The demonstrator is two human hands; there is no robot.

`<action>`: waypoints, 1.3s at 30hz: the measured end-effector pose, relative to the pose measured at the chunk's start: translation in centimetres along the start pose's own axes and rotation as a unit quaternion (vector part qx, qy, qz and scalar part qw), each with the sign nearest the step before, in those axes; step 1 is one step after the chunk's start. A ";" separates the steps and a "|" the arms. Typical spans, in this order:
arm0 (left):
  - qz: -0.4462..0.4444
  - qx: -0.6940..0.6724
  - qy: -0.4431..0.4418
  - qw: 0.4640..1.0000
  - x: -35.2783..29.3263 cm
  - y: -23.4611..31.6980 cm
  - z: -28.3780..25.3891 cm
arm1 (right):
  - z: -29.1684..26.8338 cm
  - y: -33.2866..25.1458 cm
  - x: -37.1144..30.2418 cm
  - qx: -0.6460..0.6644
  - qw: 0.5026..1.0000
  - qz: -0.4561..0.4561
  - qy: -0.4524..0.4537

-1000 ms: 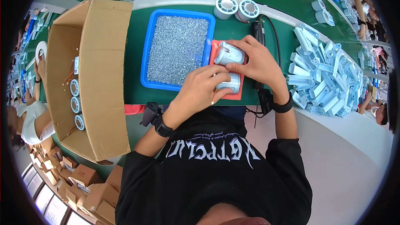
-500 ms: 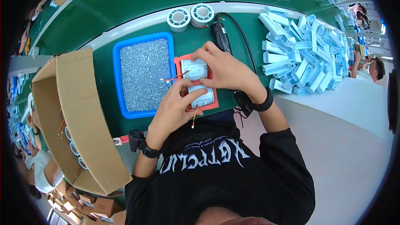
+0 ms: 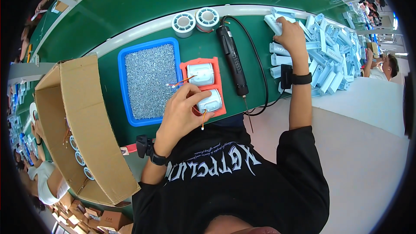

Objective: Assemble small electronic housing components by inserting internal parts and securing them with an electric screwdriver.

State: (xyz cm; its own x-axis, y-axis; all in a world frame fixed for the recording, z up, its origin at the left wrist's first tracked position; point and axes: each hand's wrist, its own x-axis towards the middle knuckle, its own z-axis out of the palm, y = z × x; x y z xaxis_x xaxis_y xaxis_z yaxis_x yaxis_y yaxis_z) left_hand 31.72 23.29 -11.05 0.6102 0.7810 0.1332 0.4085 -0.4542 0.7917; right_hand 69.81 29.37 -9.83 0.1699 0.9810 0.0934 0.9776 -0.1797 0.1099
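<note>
An orange-red fixture (image 3: 219, 75) holds two light-blue plastic housings, each with a thin lead of coloured wires and a small white plug. My left hand (image 3: 181, 112) pinches the lower housing (image 3: 211, 102) between thumb and fingers. Above it, the upper housing (image 3: 200, 73) lies in its slot, untouched. Out to the right, my right hand (image 3: 292, 39) is at the near-left edge of a heap of pale-blue plastic parts (image 3: 331, 56). Its thumb and fingers close round one long pale-blue plastic part (image 3: 273, 25).
A blue tray (image 3: 122, 86) of small metal screws stands left of the fixture. Right of it lies a black electric screwdriver (image 3: 234, 58) with its cable. Two white ring-ended cylinders (image 3: 183, 24) stand behind. An opened cardboard box (image 3: 93, 130) is at far left.
My right hand has left the upper housing and moved right to the heap, uncovering the screwdriver. My left hand stays at the lower housing.
</note>
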 end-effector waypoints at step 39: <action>0.011 -0.188 0.119 0.975 -1.2 1.9 1.5 | -4.2 -8.8 -9.5 0.278 0.947 -0.130 0.090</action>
State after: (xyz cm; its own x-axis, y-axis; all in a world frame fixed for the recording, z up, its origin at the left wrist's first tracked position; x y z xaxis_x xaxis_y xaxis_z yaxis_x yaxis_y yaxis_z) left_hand 32.76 20.87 -10.64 0.4231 0.8705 0.2513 0.0918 -0.3172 0.9439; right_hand 59.09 21.28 -7.55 -0.0616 0.9493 0.3084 0.9066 0.1824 -0.3805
